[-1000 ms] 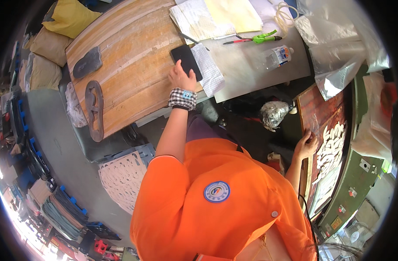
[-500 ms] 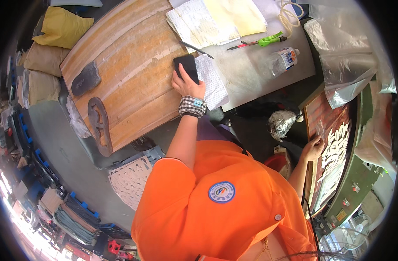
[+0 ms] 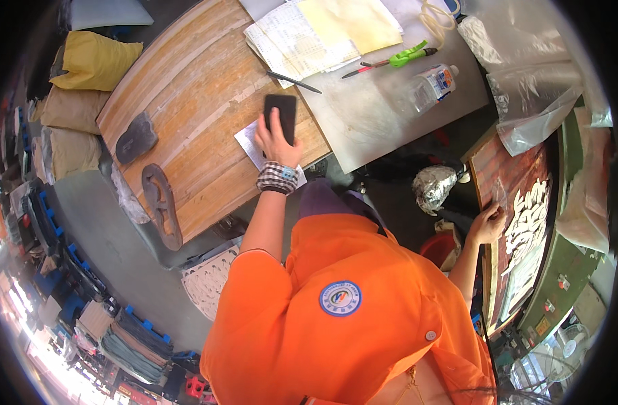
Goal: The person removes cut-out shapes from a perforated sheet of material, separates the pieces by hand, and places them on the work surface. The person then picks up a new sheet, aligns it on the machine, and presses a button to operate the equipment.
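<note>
My left hand [image 3: 280,144] grips a black smartphone [image 3: 285,111] on the wooden table, one finger stretched across its face. A slip of white paper [image 3: 247,138] lies partly under that hand and wrist. On the right, my right hand [image 3: 488,224] has its fingers closed at the edge of a reddish board [image 3: 488,169]. A small piece of clear plastic [image 3: 501,192] shows at its fingertips. Many pale, narrow pieces [image 3: 527,223] are spread on the board beside that hand.
Papers [image 3: 302,44], a dark pen [image 3: 293,82], a green tool [image 3: 410,55] and a clear bottle [image 3: 432,89] lie beyond my left hand. Dark sole-shaped pieces [image 3: 162,206] rest on the wooden table [image 3: 201,115]. Clear plastic sheets [image 3: 535,88] hang at right; a foil-like bundle [image 3: 433,189] sits between the work surfaces.
The paper slip has gone from right of the phone to left, under my left hand. The view has shifted slightly. My right hand stays beside the pale pieces.
</note>
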`<state>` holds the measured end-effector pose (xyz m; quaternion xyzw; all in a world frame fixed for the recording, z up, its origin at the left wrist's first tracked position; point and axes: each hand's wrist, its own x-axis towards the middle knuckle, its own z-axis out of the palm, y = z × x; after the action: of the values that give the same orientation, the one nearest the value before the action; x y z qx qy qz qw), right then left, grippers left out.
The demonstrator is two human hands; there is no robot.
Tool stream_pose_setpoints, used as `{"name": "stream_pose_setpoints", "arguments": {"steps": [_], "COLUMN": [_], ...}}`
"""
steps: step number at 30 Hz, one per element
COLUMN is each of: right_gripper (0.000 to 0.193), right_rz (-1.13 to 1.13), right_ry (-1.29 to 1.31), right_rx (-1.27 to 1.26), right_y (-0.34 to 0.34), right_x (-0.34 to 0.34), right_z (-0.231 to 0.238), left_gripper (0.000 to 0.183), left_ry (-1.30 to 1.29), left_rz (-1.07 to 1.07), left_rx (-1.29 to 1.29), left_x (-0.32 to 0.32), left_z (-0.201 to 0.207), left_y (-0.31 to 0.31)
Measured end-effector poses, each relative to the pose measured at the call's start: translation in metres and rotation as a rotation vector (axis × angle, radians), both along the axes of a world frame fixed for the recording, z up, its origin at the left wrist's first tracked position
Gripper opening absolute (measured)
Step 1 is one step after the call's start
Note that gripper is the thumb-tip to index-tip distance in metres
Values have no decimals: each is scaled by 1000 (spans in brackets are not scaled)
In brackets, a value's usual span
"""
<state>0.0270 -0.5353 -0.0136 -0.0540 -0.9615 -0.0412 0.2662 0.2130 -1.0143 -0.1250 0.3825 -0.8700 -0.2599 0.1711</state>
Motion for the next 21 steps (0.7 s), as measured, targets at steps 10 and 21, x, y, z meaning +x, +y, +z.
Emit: {"name": "stream_pose_setpoints", "arguments": {"steps": [10,21], "right_gripper": [28,30], "right_rz": [20,-7], "right_ry": [9,-23], "right_rx": [-13,-4], "right_y": [3,3], "right_x": [1,-2], "right_z": [-1,2], "left_gripper": [80,72], "left_ry": [-160,-88], "left_rz": [-143,-42], "left_rx": [-133,-25], "left_x": [7,14], "left_z": [-13,28], "left_y": [12,39]}}
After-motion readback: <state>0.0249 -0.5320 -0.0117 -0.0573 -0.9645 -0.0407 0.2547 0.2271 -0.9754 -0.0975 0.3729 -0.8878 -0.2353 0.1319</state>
